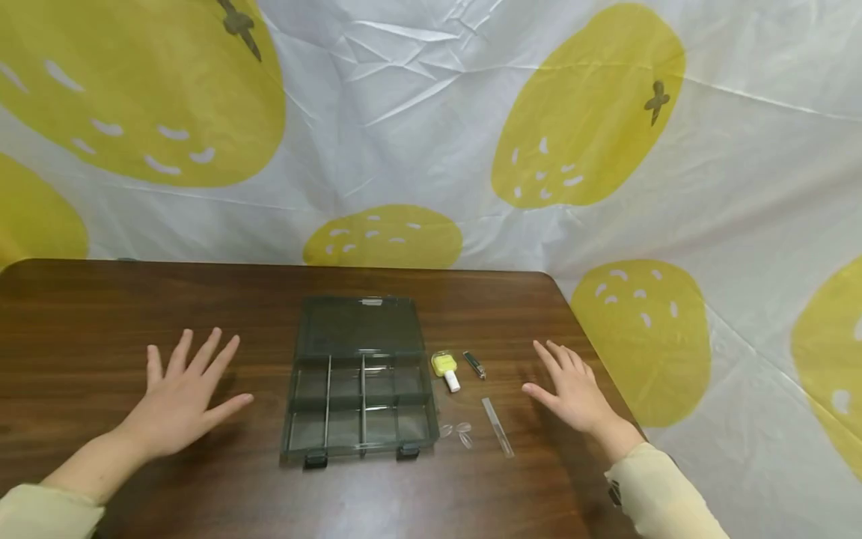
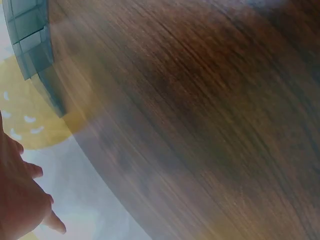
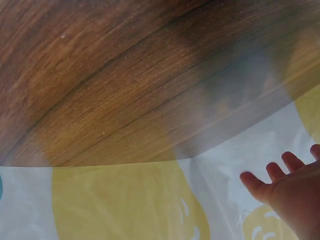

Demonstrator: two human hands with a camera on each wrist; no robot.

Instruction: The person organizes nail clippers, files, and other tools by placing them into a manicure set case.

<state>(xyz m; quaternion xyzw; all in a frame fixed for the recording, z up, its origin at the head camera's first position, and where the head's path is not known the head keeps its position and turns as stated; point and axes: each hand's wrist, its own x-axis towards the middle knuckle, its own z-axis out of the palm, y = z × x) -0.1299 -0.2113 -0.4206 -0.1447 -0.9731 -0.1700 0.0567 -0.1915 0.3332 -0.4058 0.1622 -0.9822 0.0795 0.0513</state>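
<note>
My left hand [image 1: 176, 410] is spread with straight fingers over the table, left of a dark translucent compartment box [image 1: 364, 400]. Its lid [image 1: 360, 326] lies back, and thin dividers split the tray. On the right side, my right hand [image 1: 571, 393] holds nothing, its fingers extended. Between it and the box lie a yellow nail polish bottle [image 1: 444, 364] with a white cap, a nail clipper [image 1: 474, 364], a narrow clear strip-like piece [image 1: 497, 427] and several small clear nail-tip-shaped pieces [image 1: 463, 428]. In the left wrist view, part of the box [image 2: 27, 30] shows at the upper left.
The brown wooden table [image 1: 222, 296] has a rounded far right corner. A white cloth with yellow fruit prints [image 1: 404, 135] hangs behind it and along its right side. Two black latches [image 1: 315, 459] stick out from the box's near edge.
</note>
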